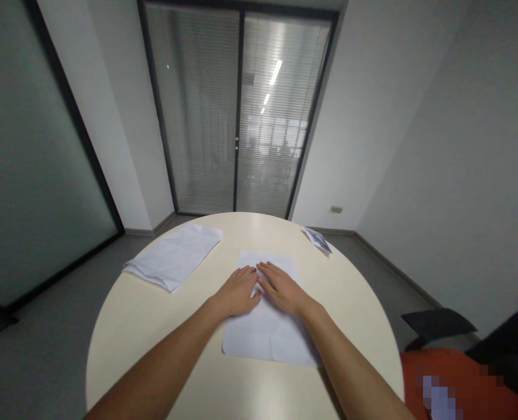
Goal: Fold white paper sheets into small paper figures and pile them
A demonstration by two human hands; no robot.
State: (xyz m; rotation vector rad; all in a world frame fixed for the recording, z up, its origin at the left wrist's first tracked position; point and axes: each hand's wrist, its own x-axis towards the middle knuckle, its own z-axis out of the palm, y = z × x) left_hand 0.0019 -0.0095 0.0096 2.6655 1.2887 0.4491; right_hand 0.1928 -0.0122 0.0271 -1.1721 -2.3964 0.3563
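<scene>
White walls stand all around, and a big glass door (241, 116) with gray blinds is straight ahead of me. Lights shine through the glass from the other side. The floor is gray.

From my head camera I look down at a round, pale table (154, 338). A white sheet of paper (263, 338) lies in the middle of the table, a bit closer to the near edge. It has some fold lines in it.

Both of my hands lie flat on the far half of that sheet. My left hand (238, 291) is open with its palm down, and it grips nothing. My right hand (283, 289) is open and flat too, just beside it. The fingers (247, 275) are stretched out and point away from me. The tips of the two hands touch each other in the middle of the sheet. My bare arms reach in from the near edge of the table.

A pile of white papers (174, 256) sits near the far left edge, well apart from my hands. A small printed paper (318, 239) lies right at the far right edge.

Off the table, at the near right, I see an orange seat (451, 373) and a black chair (436, 322) behind it.
</scene>
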